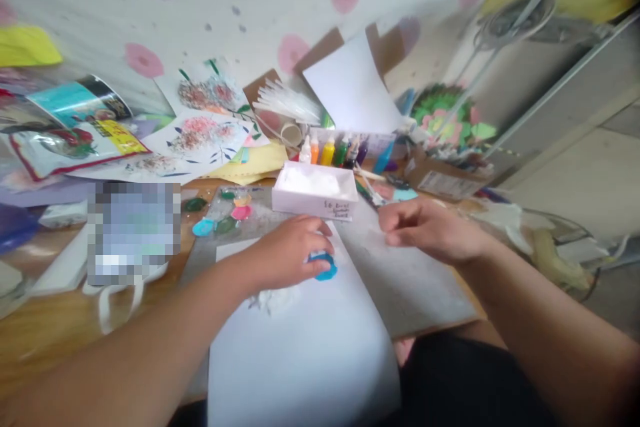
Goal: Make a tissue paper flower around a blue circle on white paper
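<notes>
My left hand [290,250] is closed round a small blue round piece, like a shallow cap [327,271], over a white sheet of paper [305,353]. Beneath that wrist lies a small heap of white material [273,300] on the sheet. Off to the right, my right hand [425,227] hovers over the grey board [400,280] with its fingers curled together. Whatever may be in those fingers is hidden. A white box [313,200] with handwriting on its front stands just beyond my hands, holding white powdery material.
Small coloured pieces [225,223] lie on the board at left. Behind the box stand several paint bottles [329,151]. Painted papers [200,140] and a white-and-red packet [75,147] cover the back left. A cardboard box [445,173] sits at back right.
</notes>
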`<control>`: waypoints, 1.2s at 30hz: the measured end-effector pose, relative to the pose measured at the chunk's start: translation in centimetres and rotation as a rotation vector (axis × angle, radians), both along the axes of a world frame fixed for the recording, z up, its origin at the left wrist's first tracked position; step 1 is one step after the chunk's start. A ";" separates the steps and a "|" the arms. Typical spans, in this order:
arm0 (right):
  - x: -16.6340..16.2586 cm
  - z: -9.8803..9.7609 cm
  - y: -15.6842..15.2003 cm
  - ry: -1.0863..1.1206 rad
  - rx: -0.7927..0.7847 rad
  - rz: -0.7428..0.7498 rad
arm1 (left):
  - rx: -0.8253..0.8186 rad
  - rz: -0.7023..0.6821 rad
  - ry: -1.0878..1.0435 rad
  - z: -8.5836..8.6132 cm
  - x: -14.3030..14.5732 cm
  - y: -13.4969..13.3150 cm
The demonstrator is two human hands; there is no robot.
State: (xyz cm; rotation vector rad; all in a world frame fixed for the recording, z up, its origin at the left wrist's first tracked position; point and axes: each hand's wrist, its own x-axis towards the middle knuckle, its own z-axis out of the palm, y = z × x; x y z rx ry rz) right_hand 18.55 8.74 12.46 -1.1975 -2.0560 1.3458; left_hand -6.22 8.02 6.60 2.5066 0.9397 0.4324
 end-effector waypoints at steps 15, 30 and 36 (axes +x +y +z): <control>-2.0 -7.6 -1.2 -0.352 0.365 -0.072 | 0.006 -0.074 0.146 0.0 0.4 0.0; -0.2 -7.1 -2.8 0.198 0.083 -0.440 | 0.018 -0.073 0.199 -0.5 0.3 0.2; -1.3 -7.5 -3.7 0.125 0.059 -0.378 | -0.011 -0.075 0.195 -0.8 0.2 0.3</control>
